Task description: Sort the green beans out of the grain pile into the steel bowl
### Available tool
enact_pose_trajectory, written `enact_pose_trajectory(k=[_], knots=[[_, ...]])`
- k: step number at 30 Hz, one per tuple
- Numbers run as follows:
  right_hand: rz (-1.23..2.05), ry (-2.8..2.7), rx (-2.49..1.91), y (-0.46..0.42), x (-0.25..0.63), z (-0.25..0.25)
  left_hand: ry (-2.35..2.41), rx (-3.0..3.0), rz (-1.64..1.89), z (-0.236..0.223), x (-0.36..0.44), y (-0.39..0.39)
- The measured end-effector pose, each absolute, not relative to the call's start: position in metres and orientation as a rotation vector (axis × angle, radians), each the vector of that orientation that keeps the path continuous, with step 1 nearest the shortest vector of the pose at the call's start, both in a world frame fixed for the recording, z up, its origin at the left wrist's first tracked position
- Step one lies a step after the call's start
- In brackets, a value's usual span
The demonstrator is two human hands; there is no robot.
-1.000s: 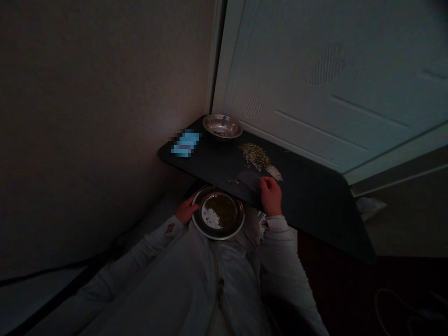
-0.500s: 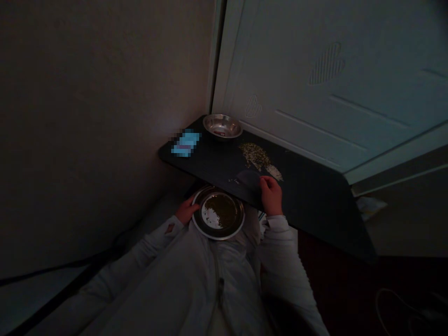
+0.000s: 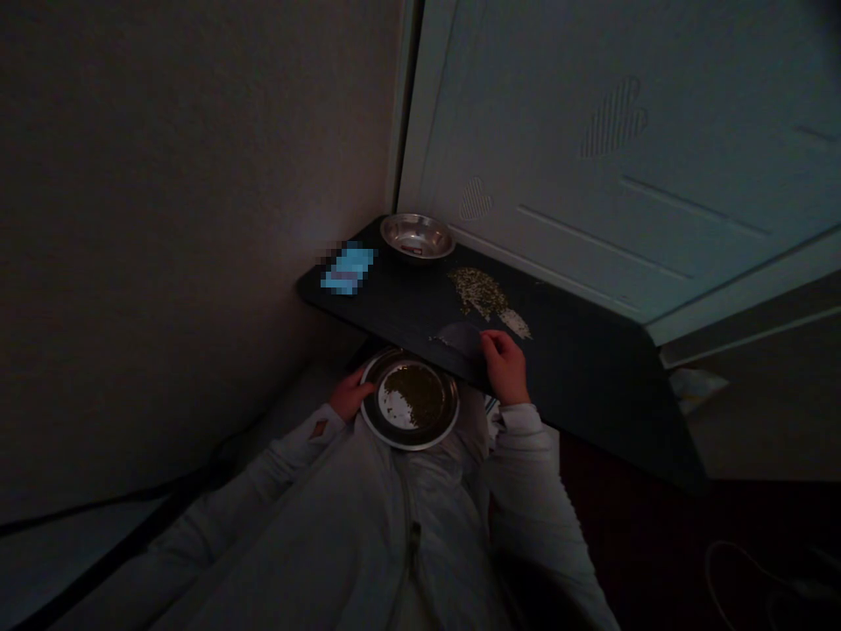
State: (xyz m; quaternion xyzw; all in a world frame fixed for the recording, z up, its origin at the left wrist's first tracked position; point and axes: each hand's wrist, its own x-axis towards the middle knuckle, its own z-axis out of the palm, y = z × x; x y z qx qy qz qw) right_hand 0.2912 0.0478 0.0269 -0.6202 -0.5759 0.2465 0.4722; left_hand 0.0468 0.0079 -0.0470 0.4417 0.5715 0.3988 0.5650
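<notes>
My left hand (image 3: pixel 350 396) is closed on the left rim of a steel bowl (image 3: pixel 448 419) at my lap, just below the table's front edge. Inside the bowl are small green beans (image 3: pixel 419 393) beside a white patch (image 3: pixel 396 406). My right hand (image 3: pixel 505 364) pinches a thin, dark, round-edged scraper (image 3: pixel 462 336) low over the black table (image 3: pixel 578 368). A few white grains (image 3: pixel 435 338) lie at its left edge. Behind it, a mixed heap of green and pale grains (image 3: pixel 479 292) and a smaller white grain pile (image 3: pixel 515 323) rest on the tabletop.
A second steel bowl (image 3: pixel 418 238) stands at the back left of the table, with a lit phone-like screen (image 3: pixel 350 269), blurred out, to its left. A wall (image 3: pixel 197 175) rises on the left and a white door (image 3: pixel 558 175) behind. A pale cable (image 3: pixel 713 561) lies at lower right.
My right hand has moved slightly left with the scraper, bringing it against the loose white grains. My left hand and the bowl stay in place.
</notes>
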Motion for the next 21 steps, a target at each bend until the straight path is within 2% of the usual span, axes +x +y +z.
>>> enact_pose_trajectory(k=[21], knots=[[0.635, -1.397, -1.516, 0.0487, 0.2922, 0.0251, 1.384, 1.035, 0.91, -0.0447, 0.0465, 0.0077]])
